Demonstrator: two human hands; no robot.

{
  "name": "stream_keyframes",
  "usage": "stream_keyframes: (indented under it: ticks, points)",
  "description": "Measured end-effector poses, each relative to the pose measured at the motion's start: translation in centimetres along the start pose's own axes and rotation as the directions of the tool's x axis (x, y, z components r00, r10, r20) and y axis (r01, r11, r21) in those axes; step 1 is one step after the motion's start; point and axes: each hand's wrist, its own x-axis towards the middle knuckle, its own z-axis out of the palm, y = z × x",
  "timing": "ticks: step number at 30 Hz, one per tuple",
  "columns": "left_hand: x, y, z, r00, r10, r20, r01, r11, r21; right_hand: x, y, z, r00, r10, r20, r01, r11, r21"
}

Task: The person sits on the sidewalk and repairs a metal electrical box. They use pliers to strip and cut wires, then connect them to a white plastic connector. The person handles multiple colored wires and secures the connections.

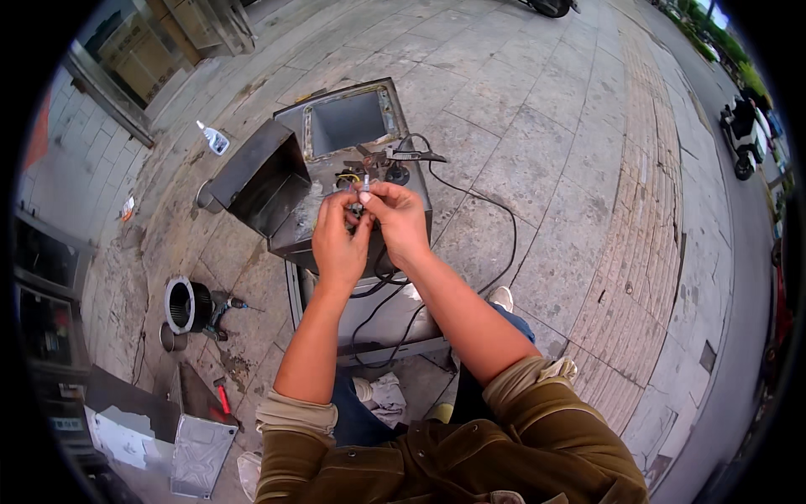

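My left hand (340,231) and my right hand (395,223) meet over a dirty metal machine (295,218), fingers closed around a small pale fitting (366,186) among wires, including a yellow wire (348,176). The machine has a square opening (348,122) at the back and an open dark metal housing (252,176) on its left. Just beyond my fingers are a black round part (398,173) and a grey-and-black tool or bracket (411,155), too small to tell which. Black cables hang from the machine over a metal surface (386,323) below it.
On the paving are a white bottle (214,139), a finned fan wheel (176,303), a drill (220,315), a red-handled tool (222,395) and metal panels (201,458). A shopfront (50,302) stands left; a parked scooter (743,134) is right. A cable (504,210) loops across the ground.
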Motion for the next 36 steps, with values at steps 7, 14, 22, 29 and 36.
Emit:
stream_keyframes:
  ticks: [7, 14, 22, 29, 36]
  points:
    - [0.4, -2.0, -0.4, 0.996, -0.014, -0.089, -0.003, 0.981, -0.192, -1.1, 0.7, 2.0, 0.995, 0.046, -0.085, -0.038, 0.995, 0.094]
    - [0.5, -2.5, -1.8, 0.997, -0.082, 0.006, 0.079, 0.940, -0.331, 0.1, -3.0, 0.9, 0.983, -0.170, 0.062, 0.181, 0.923, -0.339]
    - [0.0, -3.0, -2.1, 0.999, -0.039, 0.035, 0.046, 0.966, -0.254, 0.4, -0.9, -0.2, 0.989, -0.104, 0.104, 0.135, 0.926, -0.353]
    - [-0.3, -3.5, -2.8, 0.997, 0.066, 0.046, -0.060, 0.989, -0.132, 0.2, -1.5, -0.3, 0.980, -0.133, 0.147, 0.188, 0.860, -0.474]
    - [-0.1, -3.4, -3.3, 1.000, -0.009, -0.024, 0.002, 0.964, -0.265, 2.7, -4.4, -1.1, 0.917, -0.095, 0.387, 0.278, -0.544, -0.792]
